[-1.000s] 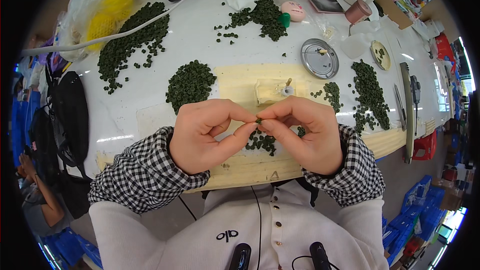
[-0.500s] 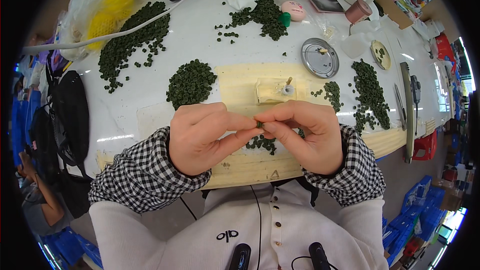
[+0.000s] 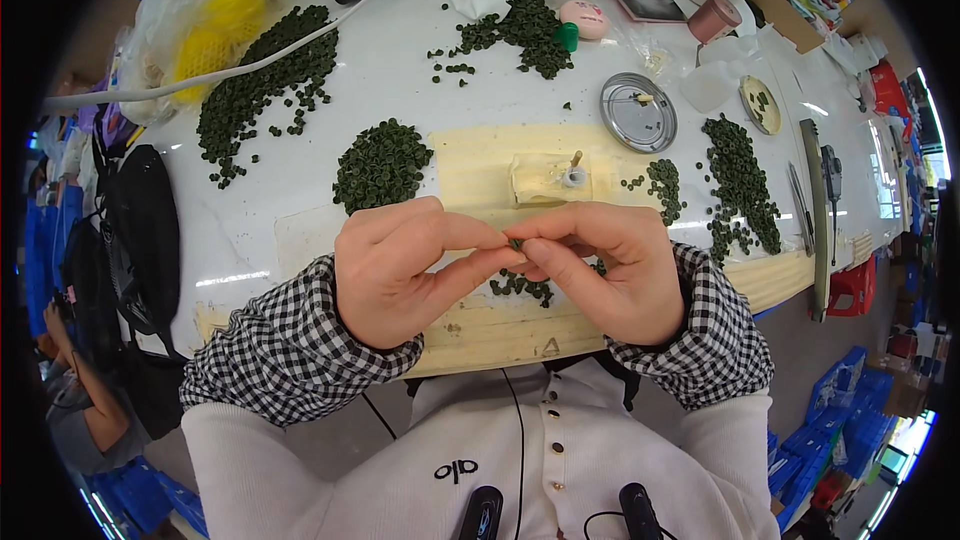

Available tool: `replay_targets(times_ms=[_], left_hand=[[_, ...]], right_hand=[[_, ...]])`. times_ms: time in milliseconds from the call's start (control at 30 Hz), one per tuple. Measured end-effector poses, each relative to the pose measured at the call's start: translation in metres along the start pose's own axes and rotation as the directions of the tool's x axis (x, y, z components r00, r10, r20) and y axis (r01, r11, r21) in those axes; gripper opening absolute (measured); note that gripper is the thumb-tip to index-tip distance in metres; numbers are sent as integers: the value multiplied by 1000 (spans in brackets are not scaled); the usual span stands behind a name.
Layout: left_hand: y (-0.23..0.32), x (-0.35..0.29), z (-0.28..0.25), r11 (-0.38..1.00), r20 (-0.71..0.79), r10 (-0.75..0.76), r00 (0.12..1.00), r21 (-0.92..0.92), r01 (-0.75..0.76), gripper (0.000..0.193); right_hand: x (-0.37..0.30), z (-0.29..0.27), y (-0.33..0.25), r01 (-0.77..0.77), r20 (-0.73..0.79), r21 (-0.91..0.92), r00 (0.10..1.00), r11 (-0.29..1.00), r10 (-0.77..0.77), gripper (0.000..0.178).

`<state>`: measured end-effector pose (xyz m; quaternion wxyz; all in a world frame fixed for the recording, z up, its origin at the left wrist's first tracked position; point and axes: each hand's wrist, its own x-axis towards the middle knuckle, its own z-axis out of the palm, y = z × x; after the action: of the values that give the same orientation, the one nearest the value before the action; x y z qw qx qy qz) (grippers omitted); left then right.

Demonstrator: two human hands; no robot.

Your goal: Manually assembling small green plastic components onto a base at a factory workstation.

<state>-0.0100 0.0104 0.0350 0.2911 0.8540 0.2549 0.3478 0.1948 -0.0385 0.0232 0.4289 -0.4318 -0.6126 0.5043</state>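
Between the fingertips of both hands is a small dark green round piece point(image 3: 516, 243), mostly covered by the fingers. My left hand point(image 3: 415, 265) pinches it from the left with thumb and forefinger. On the other side my right hand point(image 3: 610, 265) pinches it too, fingertips touching the left ones. Below the fingers lies a loose group of like green pieces point(image 3: 525, 288). A heap of them point(image 3: 382, 168) sits beyond my left hand. Just past the fingertips stands a cream block with a small upright peg point(image 3: 560, 180).
More green pieces lie in a large pile point(image 3: 265, 90) far left, a back pile point(image 3: 535, 35) and a right pile point(image 3: 742, 190). A round metal lid point(image 3: 638, 115), a small dish point(image 3: 761, 105) and tweezers point(image 3: 800, 210) are at the right. A white cable point(image 3: 250, 68) crosses the left.
Both hands stay pinched together and have shifted very slightly up and left. The green piece is more covered by the fingers now.
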Motion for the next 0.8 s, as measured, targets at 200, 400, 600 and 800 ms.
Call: replay_targets(times_ms=[200, 400, 600, 800], left_hand=[[1, 0, 0, 1000, 4, 8, 1000, 15, -8, 18], [1, 2, 2, 1000, 19, 6, 1000, 8, -6, 18], [-2, -2, 7, 987, -19, -123, 992, -107, 120, 20], [-8, -4, 8, 926, 35, -279, 960, -254, 278, 17]], right_hand=[[0, 0, 0, -8, 4, 7, 1000, 1000, 8, 14], [1, -3, 2, 110, -48, -222, 991, 969, -123, 13], [1, -6, -2, 50, -40, -119, 998, 992, -55, 12], [1, -6, -1, 54, -45, -101, 997, 993, -58, 13]])
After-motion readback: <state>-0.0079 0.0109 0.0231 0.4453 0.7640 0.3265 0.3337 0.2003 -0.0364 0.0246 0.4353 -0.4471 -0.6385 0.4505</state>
